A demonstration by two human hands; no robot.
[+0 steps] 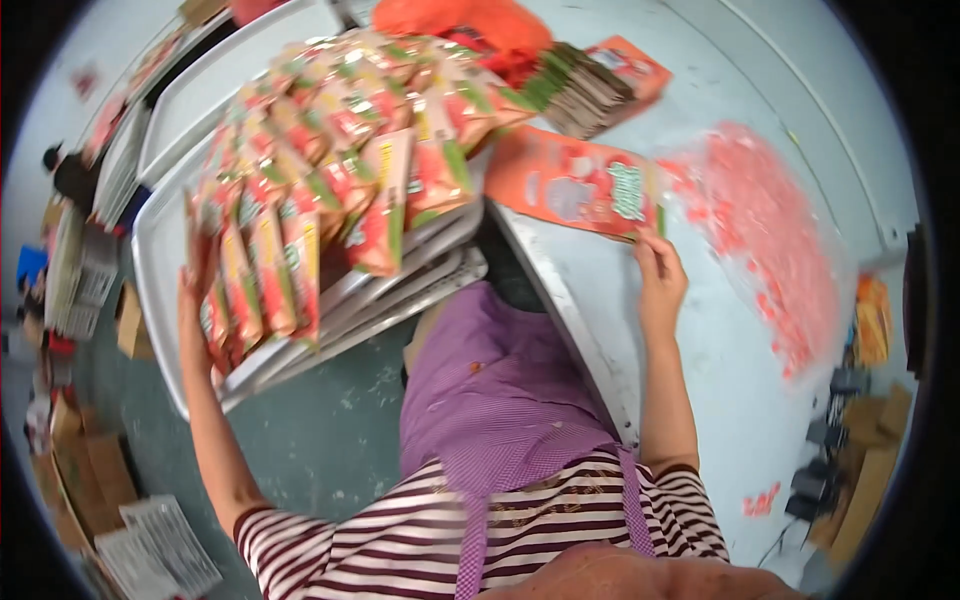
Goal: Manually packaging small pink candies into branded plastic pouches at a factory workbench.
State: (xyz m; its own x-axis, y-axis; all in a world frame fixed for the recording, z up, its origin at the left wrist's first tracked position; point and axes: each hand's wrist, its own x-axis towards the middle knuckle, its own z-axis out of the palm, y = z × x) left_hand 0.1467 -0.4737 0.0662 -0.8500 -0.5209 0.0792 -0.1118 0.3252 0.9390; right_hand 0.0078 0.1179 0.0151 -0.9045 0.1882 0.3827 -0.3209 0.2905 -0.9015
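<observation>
Striped shirt (390, 545) and purple apron (500, 390) on you, head view, lower centre, your left hand (194, 310) against packets (330, 150) heaped on a white tray (150, 270), upper left, grip unclear, your right hand (660, 265) pinching an orange pouch's (545, 175) edge, upper centre, clear bag (770, 240) of pink pieces, right.

Fisheye view downward from head height

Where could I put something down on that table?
The metal table has bare room between the right arm and the plastic bag of red pieces, down toward the loose red bits. It's crowded around the flat orange pouch and pouch stack; the tray is heaped with packets.
</observation>
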